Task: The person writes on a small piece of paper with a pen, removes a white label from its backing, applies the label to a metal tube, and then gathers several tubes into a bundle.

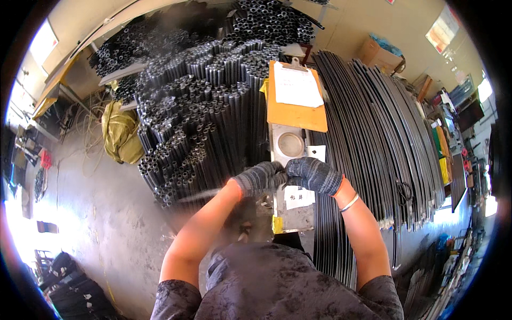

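In a grey striped glove, my left hand (260,178) is closed, with its fingertips almost meeting those of my right hand (313,175). The right is gloved alike and its fingers are curled in too. Anything pinched between them is hidden or too small to make out. Both are over a narrow metal bench (294,220). Just beyond them a round shallow dish (290,144) sits on it. White paper slips (298,198) lie under and beside my right hand. Farther off is an orange clipboard (296,116) with a white sheet (297,88) under its clip.
Bundles of dark metal tubes (205,114) stand upright at the left. Long dark bars (373,144) lie stacked at the right, with black-handled scissors (404,192) on them. An olive sack (120,133) is on the floor at left. A cardboard box (380,56) is at the back right.
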`<state>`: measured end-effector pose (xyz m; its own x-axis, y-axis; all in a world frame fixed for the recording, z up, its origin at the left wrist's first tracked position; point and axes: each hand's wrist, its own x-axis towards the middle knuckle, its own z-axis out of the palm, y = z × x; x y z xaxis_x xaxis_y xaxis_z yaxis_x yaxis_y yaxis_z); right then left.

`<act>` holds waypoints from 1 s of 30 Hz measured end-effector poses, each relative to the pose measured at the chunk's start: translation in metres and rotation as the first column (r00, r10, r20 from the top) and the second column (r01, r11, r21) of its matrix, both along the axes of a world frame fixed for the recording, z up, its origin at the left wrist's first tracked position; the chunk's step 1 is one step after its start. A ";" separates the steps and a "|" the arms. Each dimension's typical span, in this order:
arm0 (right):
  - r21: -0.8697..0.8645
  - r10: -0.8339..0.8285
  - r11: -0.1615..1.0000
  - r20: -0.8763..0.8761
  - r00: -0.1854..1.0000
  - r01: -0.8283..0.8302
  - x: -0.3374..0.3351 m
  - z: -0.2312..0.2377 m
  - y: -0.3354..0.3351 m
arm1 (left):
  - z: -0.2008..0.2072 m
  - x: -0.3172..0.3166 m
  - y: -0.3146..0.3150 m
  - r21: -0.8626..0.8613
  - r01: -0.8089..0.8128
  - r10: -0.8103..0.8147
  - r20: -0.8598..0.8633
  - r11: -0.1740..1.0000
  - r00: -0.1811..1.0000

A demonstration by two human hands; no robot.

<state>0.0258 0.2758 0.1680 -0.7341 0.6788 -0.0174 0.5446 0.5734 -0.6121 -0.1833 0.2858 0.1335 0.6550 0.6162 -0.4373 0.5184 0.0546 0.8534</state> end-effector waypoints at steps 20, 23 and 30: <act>-0.617 -0.641 0.713 -0.381 0.666 0.333 -0.028 -0.041 -0.047 | -0.005 -0.094 -0.035 0.147 -0.466 0.416 0.276 0.872 0.866; -0.492 -0.577 0.801 -0.485 0.657 0.340 -0.045 -0.083 -0.039 | -0.010 -0.083 -0.041 0.358 -0.424 0.314 0.326 0.832 0.892; -0.563 -0.682 0.718 -0.450 0.577 0.410 -0.071 -0.053 -0.024 | -0.028 -0.079 -0.055 0.505 -0.109 0.062 0.108 0.856 0.992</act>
